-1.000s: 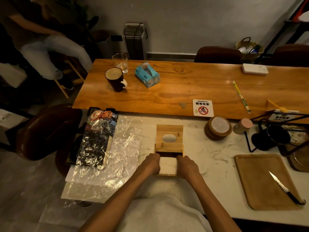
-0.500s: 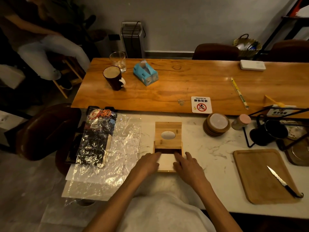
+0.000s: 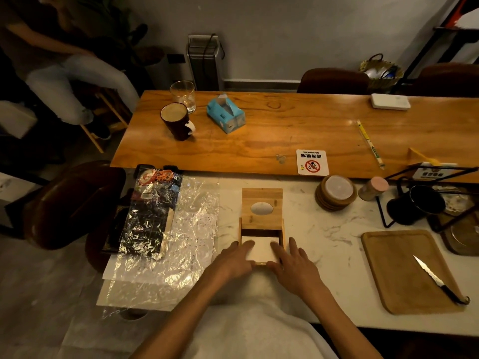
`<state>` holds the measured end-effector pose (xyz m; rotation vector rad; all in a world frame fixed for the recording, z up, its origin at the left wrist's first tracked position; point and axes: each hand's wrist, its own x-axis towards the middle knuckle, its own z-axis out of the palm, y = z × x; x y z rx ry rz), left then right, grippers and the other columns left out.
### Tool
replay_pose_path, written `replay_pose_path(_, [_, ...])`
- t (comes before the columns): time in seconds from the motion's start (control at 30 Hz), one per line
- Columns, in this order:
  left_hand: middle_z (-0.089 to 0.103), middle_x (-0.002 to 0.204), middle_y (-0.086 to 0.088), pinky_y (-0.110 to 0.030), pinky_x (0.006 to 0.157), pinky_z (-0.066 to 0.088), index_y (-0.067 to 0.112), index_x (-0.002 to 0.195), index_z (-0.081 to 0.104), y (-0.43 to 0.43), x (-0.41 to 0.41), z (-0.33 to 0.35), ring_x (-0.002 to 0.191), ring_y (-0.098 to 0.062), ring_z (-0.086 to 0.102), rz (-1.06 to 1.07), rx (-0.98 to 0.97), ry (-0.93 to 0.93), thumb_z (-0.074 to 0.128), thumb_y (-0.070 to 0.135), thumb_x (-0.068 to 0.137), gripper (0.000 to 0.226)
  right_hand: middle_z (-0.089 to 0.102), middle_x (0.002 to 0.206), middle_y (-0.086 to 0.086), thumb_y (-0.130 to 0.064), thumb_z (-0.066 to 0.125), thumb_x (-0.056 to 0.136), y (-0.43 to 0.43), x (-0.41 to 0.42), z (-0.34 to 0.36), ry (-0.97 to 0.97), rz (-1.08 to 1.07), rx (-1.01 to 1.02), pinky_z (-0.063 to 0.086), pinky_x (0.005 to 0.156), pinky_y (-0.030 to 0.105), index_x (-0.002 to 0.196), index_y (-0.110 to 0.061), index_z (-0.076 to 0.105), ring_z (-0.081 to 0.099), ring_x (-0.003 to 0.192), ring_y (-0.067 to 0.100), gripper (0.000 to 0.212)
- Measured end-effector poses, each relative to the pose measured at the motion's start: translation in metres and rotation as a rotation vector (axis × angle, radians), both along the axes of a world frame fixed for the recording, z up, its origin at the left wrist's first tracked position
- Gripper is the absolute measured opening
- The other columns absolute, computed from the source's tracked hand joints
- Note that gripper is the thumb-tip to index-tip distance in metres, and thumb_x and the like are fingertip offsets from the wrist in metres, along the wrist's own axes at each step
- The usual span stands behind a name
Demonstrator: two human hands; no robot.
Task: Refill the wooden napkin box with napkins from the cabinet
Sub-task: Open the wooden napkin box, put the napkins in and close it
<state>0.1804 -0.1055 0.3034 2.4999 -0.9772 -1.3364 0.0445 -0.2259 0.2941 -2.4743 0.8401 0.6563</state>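
Note:
The wooden napkin box (image 3: 284, 232) sits on the white marble counter in front of me. Its lid (image 3: 261, 208), with an oval hole, is slid away from me, so the near half of the box is uncovered. A stack of white napkins (image 3: 261, 248) lies inside that uncovered half. My left hand (image 3: 232, 263) rests at the box's near left corner, fingers stretched onto the napkins. My right hand (image 3: 294, 265) lies at the near right corner, fingers spread flat over the napkins and the box wall.
Crinkled clear plastic wrap (image 3: 181, 244) over papers and a dark packet (image 3: 151, 216) lies left. A wooden tray (image 3: 396, 268) with a knife (image 3: 438, 279) sits right. Coasters (image 3: 335, 193), a small jar (image 3: 373, 189) and a black wire stand (image 3: 420, 203) stand behind. A person sits far left.
Both hands have gone from curled at the box's near corners to fingers stretched flat over the napkins. The box and lid have stayed in place.

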Motion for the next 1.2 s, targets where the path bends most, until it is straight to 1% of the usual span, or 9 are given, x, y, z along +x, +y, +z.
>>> replay_pose_path(0.13, [0.046, 0.139, -0.017, -0.041, 0.102, 0.044, 0.024, 0.141, 0.040, 0.005, 0.006, -0.003, 0.124, -0.034, 0.050, -0.092, 0.001, -0.019, 0.047, 0.039, 0.097, 0.047, 0.023, 0.157, 0.010, -0.053, 0.036, 0.098, -0.001, -0.003, 0.003, -0.033, 0.013, 0.021, 0.043, 0.103, 0.043, 0.140, -0.032, 0.040, 0.035, 0.137, 0.030, 0.048])
replay_pose_path(0.23, [0.043, 0.143, -0.008, -0.039, 0.103, 0.043, 0.030, 0.140, 0.042, 0.030, -0.003, -0.004, 0.125, -0.029, 0.050, -0.056, -0.082, 0.063, 0.042, 0.037, 0.098, 0.042, 0.016, 0.162, 0.004, -0.053, 0.038, 0.098, 0.001, -0.020, 0.006, -0.121, -0.003, 0.129, 0.036, 0.111, 0.038, 0.141, -0.038, 0.040, 0.026, 0.145, 0.023, 0.046])
replay_pose_path(0.4, [0.061, 0.120, 0.005, -0.036, 0.097, 0.048, 0.028, 0.115, 0.056, 0.032, 0.010, 0.028, 0.114, -0.017, 0.058, 0.431, -0.418, 0.012, 0.044, 0.038, 0.100, 0.021, 0.017, 0.155, -0.022, -0.068, 0.030, 0.092, -0.016, -0.019, 0.037, -0.536, -0.511, 0.537, 0.022, 0.119, 0.039, 0.148, -0.052, 0.011, 0.021, 0.143, 0.006, 0.061])
replay_pose_path(0.53, [0.030, 0.157, 0.003, -0.047, 0.117, 0.027, 0.029, 0.151, 0.027, 0.012, 0.024, 0.033, 0.144, -0.020, 0.030, 0.754, -0.490, 0.491, 0.030, 0.059, 0.097, 0.062, 0.018, 0.162, 0.002, -0.078, 0.020, 0.086, -0.033, 0.001, 0.027, -0.484, -0.979, 1.030, 0.019, 0.118, 0.054, 0.151, -0.046, 0.011, 0.022, 0.147, 0.031, 0.073])
replay_pose_path(0.6, [0.052, 0.144, 0.000, -0.046, 0.111, 0.039, 0.027, 0.143, 0.043, 0.003, 0.020, 0.028, 0.133, -0.019, 0.049, 0.796, -0.442, 0.708, 0.022, 0.065, 0.095, 0.065, 0.024, 0.160, 0.007, -0.081, 0.017, 0.083, -0.035, 0.010, 0.024, -0.409, -1.031, 1.185, 0.025, 0.115, 0.057, 0.152, -0.040, 0.017, 0.029, 0.144, 0.037, 0.081])
replay_pose_path(0.67, [0.073, 0.114, 0.005, -0.034, 0.089, 0.054, 0.028, 0.127, 0.058, -0.006, 0.017, 0.028, 0.106, -0.012, 0.068, 0.810, -0.430, 0.766, 0.019, 0.064, 0.096, 0.061, 0.033, 0.157, 0.006, -0.081, 0.013, 0.082, -0.034, 0.017, 0.028, -0.395, -0.973, 1.207, 0.033, 0.112, 0.054, 0.152, -0.039, 0.023, 0.038, 0.139, 0.035, 0.082])
replay_pose_path(0.8, [0.076, 0.087, 0.014, -0.023, 0.066, 0.055, 0.032, 0.110, 0.060, -0.018, 0.023, 0.037, 0.080, -0.001, 0.072, 0.848, -0.440, 0.797, 0.018, 0.060, 0.099, 0.052, 0.039, 0.153, 0.004, -0.081, 0.010, 0.082, -0.037, 0.027, 0.033, -0.377, -0.904, 1.151, 0.037, 0.109, 0.051, 0.151, -0.041, 0.024, 0.045, 0.133, 0.033, 0.080])
replay_pose_path(1.0, [0.069, 0.099, 0.006, -0.029, 0.072, 0.053, 0.032, 0.106, 0.060, -0.025, 0.034, 0.041, 0.090, -0.009, 0.065, 0.857, -0.432, 0.793, 0.017, 0.058, 0.099, 0.051, 0.033, 0.157, 0.007, -0.078, 0.009, 0.084, -0.041, 0.039, 0.036, -0.371, -0.867, 1.087, 0.032, 0.112, 0.055, 0.149, -0.042, 0.024, 0.036, 0.140, 0.037, 0.075])
replay_pose_path(1.2, [0.066, 0.111, 0.009, -0.041, 0.081, 0.054, 0.052, 0.112, 0.054, -0.026, 0.042, 0.041, 0.104, -0.015, 0.062, 0.825, -0.488, 0.831, 0.019, 0.061, 0.098, 0.039, 0.023, 0.160, 0.014, -0.086, 0.010, 0.076, -0.053, 0.043, 0.031, -0.354, -0.888, 1.108, 0.032, 0.104, 0.064, 0.145, -0.057, 0.017, 0.033, 0.139, 0.047, 0.075])
